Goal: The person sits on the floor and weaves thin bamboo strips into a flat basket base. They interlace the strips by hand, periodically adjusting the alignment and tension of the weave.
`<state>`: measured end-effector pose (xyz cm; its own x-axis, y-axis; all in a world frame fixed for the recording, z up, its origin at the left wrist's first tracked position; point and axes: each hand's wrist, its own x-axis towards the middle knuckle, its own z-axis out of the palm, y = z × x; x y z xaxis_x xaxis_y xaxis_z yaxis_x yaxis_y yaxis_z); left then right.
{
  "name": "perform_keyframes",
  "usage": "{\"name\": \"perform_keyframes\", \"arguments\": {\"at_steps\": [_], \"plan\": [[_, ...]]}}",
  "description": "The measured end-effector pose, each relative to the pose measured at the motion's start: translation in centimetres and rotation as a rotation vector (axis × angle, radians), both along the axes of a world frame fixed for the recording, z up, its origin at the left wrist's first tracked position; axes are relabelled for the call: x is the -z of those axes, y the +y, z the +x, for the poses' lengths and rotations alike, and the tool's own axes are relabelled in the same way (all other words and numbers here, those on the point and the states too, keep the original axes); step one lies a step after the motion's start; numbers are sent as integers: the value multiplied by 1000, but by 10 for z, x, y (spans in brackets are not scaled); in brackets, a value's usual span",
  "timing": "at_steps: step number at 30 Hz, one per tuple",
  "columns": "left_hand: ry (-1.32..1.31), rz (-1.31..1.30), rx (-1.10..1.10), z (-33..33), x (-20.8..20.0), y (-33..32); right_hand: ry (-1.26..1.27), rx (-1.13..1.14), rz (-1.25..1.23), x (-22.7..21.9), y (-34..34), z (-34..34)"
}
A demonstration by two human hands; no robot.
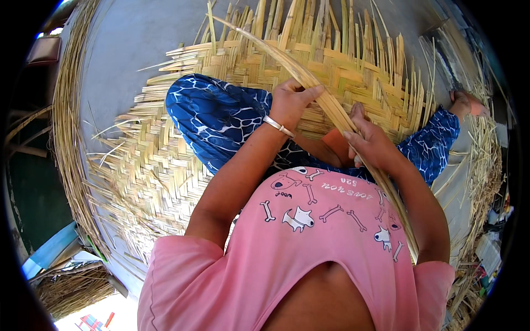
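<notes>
A smooth grey floor [118, 47] spreads beneath me, with a long bundle of thin, dry stalks [69, 124] along its left side. Next lies a pale-yellow mat [149, 171], its flat bands woven in a zigzag, its ends loose. My left hand [292, 102] is closed on long plant strips [330, 107], thumb over them; they slant down into my right hand [376, 146], its fingers bent around them. Farther right lie tangled dry fibres [481, 157].
</notes>
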<state>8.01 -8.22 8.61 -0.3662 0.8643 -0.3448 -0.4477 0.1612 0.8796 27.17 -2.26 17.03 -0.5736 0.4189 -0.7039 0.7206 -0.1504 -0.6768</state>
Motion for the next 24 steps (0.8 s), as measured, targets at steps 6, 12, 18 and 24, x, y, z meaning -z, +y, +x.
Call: {"name": "perform_keyframes", "arguments": {"at_steps": [6, 12, 18, 24], "plan": [[11, -9, -111, -14, 1, 4, -37, -18, -28, -11, -2, 16], [-23, 25, -199, -36, -8, 10, -55, -40, 43, -6, -8, 56], [26, 18, -270, -44, 0, 20, -68, -83, 198, -20, -7, 63], [104, 95, -359, -81, -13, 31, -73, -69, 283, -18, 2, 82]]}}
